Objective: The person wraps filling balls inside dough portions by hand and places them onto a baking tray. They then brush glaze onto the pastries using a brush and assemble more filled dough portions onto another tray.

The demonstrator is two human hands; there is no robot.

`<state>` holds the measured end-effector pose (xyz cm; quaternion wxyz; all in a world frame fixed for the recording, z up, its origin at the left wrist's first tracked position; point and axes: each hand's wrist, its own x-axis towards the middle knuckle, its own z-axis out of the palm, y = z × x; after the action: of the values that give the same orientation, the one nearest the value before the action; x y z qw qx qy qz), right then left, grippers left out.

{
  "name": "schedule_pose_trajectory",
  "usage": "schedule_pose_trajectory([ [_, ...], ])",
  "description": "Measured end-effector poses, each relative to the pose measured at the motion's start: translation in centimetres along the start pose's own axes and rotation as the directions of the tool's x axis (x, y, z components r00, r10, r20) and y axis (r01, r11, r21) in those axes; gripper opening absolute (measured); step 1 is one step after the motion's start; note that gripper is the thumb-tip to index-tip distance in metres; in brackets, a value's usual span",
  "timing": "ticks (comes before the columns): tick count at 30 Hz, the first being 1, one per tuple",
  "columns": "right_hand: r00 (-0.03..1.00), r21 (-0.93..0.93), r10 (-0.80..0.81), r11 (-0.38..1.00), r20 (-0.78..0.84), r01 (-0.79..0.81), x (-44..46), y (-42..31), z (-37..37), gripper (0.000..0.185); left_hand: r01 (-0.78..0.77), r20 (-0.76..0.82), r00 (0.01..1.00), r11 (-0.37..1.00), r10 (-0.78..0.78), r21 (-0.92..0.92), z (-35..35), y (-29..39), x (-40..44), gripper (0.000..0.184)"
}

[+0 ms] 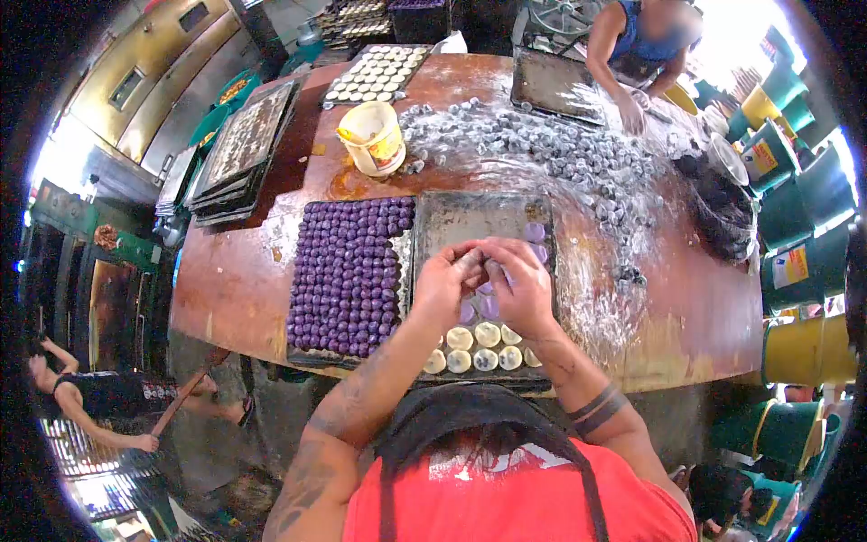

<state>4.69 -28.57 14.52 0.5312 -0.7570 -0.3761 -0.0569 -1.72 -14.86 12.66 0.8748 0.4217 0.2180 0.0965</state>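
My left hand [442,285] and my right hand [522,285] meet over a metal baking tray [452,217], fingertips pinched together. Whatever lies between the fingers is hidden. Beneath and beside them on the tray are flat lilac dough discs [534,232]. Rows of cream-coloured dough discs [460,338] lie along its near end, some with dark patches. Left of it, a second tray is filled with rows of small purple balls [352,271], with a pale floury strip at its right edge.
A white bucket [372,140] stands behind the trays. Floured dark balls [560,149] spread across the table [677,316]. Stacked trays [239,154] sit at left, a tray of pale discs [377,74] at the back. A co-worker [641,54] works at the far right; another person [99,406] holds a pole at left.
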Motion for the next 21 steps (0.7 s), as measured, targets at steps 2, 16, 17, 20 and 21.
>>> schedule_pose_trajectory([
  [2,0.993,-0.1,-0.05,0.993,0.105,0.06,0.4,0.7,-1.2,0.035,0.157,0.063,0.986,0.983,-0.152,-0.099,-0.2,0.4,0.6,0.031],
  [16,0.902,0.192,0.415,0.882,0.117,-0.43,-1.5,4.7,1.5,0.034,0.265,0.033,0.963,0.963,-0.267,0.051,0.1,-3.7,2.8,0.032],
  [17,0.888,0.191,0.449,0.867,0.101,-0.461,-1.5,5.7,1.6,0.032,0.193,0.003,0.981,0.975,-0.194,0.106,-0.2,-3.5,3.7,0.034],
  [20,0.87,0.081,0.49,0.867,0.048,-0.492,-0.3,8.3,0.9,0.025,-0.092,0.123,0.992,0.714,0.009,0.694,-0.5,-5.1,5.3,0.053],
  [21,0.853,0.02,0.521,0.853,0.016,-0.521,-0.4,11.8,1.4,0.022,-0.197,0.213,0.976,0.562,0.039,0.803,-0.4,-5.3,5.5,0.058],
])
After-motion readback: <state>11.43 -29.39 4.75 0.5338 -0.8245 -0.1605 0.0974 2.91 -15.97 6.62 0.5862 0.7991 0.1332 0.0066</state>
